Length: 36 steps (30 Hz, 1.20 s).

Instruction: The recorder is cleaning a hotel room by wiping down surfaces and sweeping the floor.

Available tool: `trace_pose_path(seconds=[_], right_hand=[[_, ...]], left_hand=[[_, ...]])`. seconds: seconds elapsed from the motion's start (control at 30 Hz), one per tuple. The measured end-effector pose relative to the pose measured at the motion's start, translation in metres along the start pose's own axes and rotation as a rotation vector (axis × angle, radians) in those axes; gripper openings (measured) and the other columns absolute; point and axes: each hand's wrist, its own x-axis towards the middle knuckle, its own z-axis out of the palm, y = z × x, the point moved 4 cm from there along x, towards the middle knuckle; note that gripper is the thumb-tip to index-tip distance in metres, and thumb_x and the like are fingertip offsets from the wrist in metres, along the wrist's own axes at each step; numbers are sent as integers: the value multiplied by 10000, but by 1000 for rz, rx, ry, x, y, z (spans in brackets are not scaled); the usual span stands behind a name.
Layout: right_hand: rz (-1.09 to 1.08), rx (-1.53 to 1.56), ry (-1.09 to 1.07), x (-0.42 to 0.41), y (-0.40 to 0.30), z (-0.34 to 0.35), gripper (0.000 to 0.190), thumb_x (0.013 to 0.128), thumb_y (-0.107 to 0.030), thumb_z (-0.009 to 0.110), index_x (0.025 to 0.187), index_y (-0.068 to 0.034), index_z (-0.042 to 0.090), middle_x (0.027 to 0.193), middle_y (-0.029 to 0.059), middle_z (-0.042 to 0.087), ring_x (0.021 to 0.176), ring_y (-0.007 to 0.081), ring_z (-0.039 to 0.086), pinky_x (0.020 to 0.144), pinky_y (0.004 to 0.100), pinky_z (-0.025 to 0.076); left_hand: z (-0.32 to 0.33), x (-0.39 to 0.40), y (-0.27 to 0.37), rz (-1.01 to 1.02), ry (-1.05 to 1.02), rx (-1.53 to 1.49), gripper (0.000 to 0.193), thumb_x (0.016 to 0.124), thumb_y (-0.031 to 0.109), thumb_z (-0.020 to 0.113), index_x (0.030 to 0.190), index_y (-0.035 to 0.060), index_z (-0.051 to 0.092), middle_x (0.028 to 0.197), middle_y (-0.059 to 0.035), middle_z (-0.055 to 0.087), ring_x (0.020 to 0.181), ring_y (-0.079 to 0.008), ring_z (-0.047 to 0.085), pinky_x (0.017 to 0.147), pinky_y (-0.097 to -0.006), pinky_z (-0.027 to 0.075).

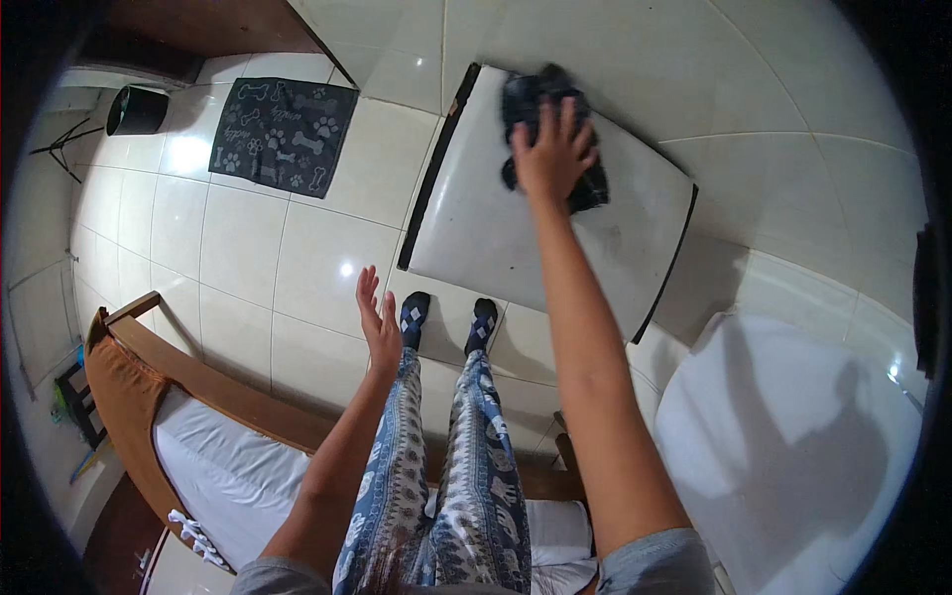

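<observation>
My right hand (554,149) lies spread with its palm down on a dark, crumpled cloth (591,182). Beneath the cloth is the pale top of a low cabinet or similar box-like piece (476,201) with black edge strips; a few dark marks show on its surface. The cloth is slightly blurred, and its part under my palm is hidden. My left hand (381,320) hovers left of my socked feet, fingers apart, with nothing in it.
A dark mat with paw and bone prints (282,137) lies on the tiled floor at the upper left, near a black bin (137,111). A wooden bench frame (216,379) with white cushioning is at the lower left. A white-covered surface (781,446) stands at the right.
</observation>
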Motion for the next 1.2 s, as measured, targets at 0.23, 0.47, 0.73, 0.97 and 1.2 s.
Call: trace_pose_path(seconds=[0.23,0.47,0.73,0.97,1.2], right_hand=[[-770,281,-338,-154,-60,-17,588,694,-398,684,1236,-242,517,1428,-15,319,1361,247,186,1049,534,182],[-266,163,-112,-213,98,-56,668,697,-341,656,1324,-302,430,1453,4,286,1347,323,197,1018,574,142],[607,-49,32,-128,198,-65,563,865,-325,489,1380,-184,310,1474,95,201,1329,379,198,1009,579,191],[-171,267,-173,-117,-28,-28,620,762,-368,595,1328,-197,408,1476,79,208,1347,376,168,999,628,185],[-226,193,-52,-66,30,-37,544,750,-360,607,1256,-207,475,1426,65,306,1296,354,271,972,629,221]], left_hand=[[22,11,40,90,61,196,518,933,239,451,1384,75,256,1437,-113,265,1327,-267,234,1064,-472,151],[83,57,62,328,-238,467,567,924,368,423,1388,82,266,1473,-157,158,1365,-317,124,1092,-469,94],[114,40,41,251,-336,313,838,815,706,203,1440,148,159,1507,-74,75,1388,-266,-12,1070,-492,-104],[104,48,34,148,-193,-146,857,867,618,315,1436,72,-20,1502,-133,18,1385,-267,8,1096,-439,-14],[112,31,40,534,-382,896,892,796,678,379,1444,124,119,1498,-147,64,1380,-343,-13,1062,-532,-43]])
